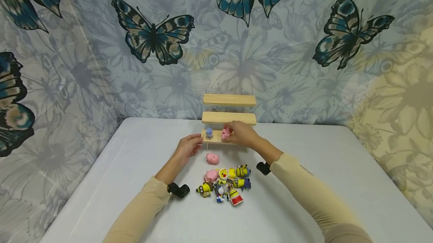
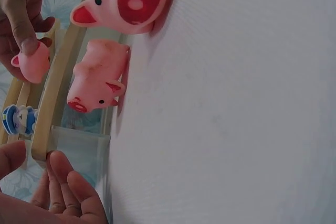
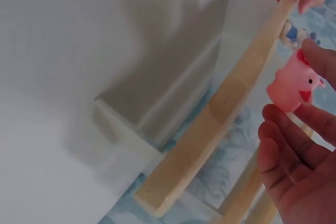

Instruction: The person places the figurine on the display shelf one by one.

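My right hand (image 1: 241,133) pinches a small pink toy pig (image 3: 296,82) over the right part of the lowest wooden shelf board (image 1: 216,140). Its thumb and fingertips are on the pig's sides. Near the left end of that board stands a small blue-capped figure (image 2: 20,119). My left hand (image 1: 188,147) has its fingertips right at the board's left end, thumb on the upper side and relaxed fingers below. In front of the shelf, another pink pig (image 2: 98,77) stands on the table, and a larger-looking pink pig (image 2: 126,1) is nearer.
Several toy figures lie clustered in front on the white table (image 1: 287,205), among them yellow minions (image 1: 242,171), a grey-and-blue figure (image 1: 220,192) and one in a red robe (image 1: 235,198). Two higher boards, middle (image 1: 230,117) and top (image 1: 230,99), rise behind. Butterfly-patterned cloth (image 1: 230,66) hangs beyond.
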The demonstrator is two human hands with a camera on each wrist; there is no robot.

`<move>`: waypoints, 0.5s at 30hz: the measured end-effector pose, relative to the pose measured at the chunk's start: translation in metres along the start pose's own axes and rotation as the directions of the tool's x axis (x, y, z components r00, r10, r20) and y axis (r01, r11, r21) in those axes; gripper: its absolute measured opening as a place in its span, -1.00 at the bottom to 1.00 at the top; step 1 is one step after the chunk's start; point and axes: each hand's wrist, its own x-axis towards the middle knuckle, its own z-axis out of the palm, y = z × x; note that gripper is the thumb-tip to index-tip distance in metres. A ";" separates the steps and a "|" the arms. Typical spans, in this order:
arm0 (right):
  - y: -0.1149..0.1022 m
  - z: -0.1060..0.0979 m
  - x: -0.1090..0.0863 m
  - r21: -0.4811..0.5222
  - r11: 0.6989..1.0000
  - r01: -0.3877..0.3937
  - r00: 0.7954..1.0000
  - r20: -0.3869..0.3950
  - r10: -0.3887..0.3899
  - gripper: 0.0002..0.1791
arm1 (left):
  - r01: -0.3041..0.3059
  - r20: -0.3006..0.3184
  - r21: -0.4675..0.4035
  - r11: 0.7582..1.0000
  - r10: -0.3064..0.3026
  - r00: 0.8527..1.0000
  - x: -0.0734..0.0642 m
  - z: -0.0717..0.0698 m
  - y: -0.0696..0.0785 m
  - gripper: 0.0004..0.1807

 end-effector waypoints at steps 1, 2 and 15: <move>-0.001 0.001 0.002 -0.008 1.000 0.001 1.000 0.002 -0.001 -0.51 | -0.001 0.006 -0.002 1.000 0.001 1.000 0.000 0.000 0.000 -0.60; -0.002 0.002 0.003 -0.015 1.000 0.003 1.000 0.000 -0.003 -0.52 | -0.001 0.008 -0.003 1.000 0.001 1.000 0.000 0.000 0.000 -0.60; -0.015 0.017 0.011 -0.056 0.998 0.016 0.999 -0.027 -0.017 -0.46 | 0.005 0.007 0.055 0.998 -0.005 1.000 0.000 -0.004 -0.001 -0.59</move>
